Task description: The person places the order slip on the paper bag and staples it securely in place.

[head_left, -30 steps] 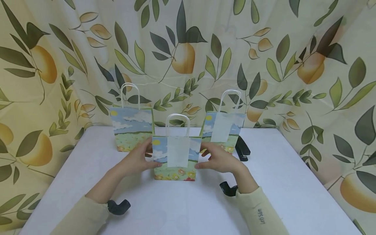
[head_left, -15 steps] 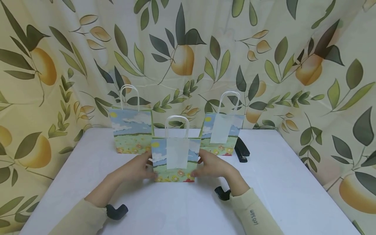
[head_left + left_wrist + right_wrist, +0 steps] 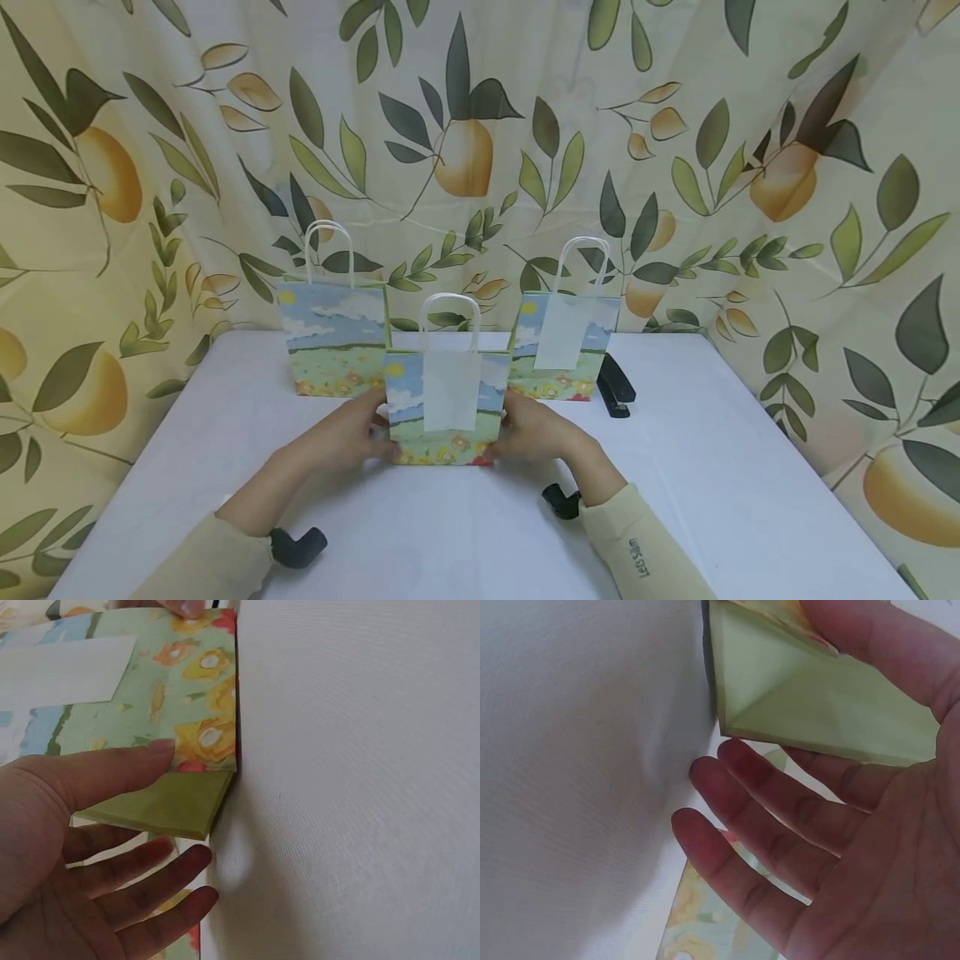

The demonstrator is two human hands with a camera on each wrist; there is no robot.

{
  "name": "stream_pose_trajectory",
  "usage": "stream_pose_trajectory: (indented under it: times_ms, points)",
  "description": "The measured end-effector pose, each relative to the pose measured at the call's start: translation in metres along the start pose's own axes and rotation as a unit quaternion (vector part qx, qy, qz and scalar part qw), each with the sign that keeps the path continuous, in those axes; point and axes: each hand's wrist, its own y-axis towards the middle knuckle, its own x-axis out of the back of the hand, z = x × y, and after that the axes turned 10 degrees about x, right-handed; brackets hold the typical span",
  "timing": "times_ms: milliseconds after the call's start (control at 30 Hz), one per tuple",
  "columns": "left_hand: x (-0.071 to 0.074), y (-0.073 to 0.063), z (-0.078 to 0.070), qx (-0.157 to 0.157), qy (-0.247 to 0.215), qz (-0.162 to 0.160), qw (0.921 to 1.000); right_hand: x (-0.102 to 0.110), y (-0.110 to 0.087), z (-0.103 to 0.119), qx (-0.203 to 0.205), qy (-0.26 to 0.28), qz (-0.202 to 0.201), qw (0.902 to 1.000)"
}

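Note:
A small paper gift bag (image 3: 405,400) stands upright in the middle of the table, with a blue sky, flowery meadow, white blank label (image 3: 450,392) and white twisted handles. My left hand (image 3: 341,437) holds its left side low down, thumb on the printed front and index finger behind. In the left wrist view, the other fingers (image 3: 169,874) spread beside the green side panel (image 3: 165,799). From the right, my right hand (image 3: 536,429) holds the opposite side, thumb at the lower front corner. Its remaining fingers (image 3: 772,817) stick out past the panel in the right wrist view.
Two matching paper bags stand behind, one at the back left (image 3: 333,333) and a labelled one at the back right (image 3: 600,333). A black stapler (image 3: 617,387) lies beside the right one. A leaf-and-fruit patterned curtain (image 3: 465,158) hangs behind the white table (image 3: 712,467).
Both hands have slid lower along the front bag's sides, with thumbs now near its bottom corners. The right forearm has shifted left. The view has tilted slightly; the back bags still stand there.

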Motion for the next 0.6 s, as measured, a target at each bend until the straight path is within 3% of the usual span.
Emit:
stream_pose_trajectory:
  times_ms: [133,333,600]
  points:
    - [0.000,0.003,0.001,-0.013,-0.010,-0.009,0.9998,-0.002,0.002,-0.002,-0.012,-0.006,-0.014,0.9998]
    - [-0.001,0.011,-0.001,0.022,-0.017,-0.018,0.9995,-0.004,0.005,-0.001,-0.026,-0.002,-0.033,0.9991]
    - [-0.003,0.021,-0.007,0.029,-0.001,-0.032,0.9991,-0.007,0.008,-0.003,-0.053,-0.016,-0.067,0.9962]
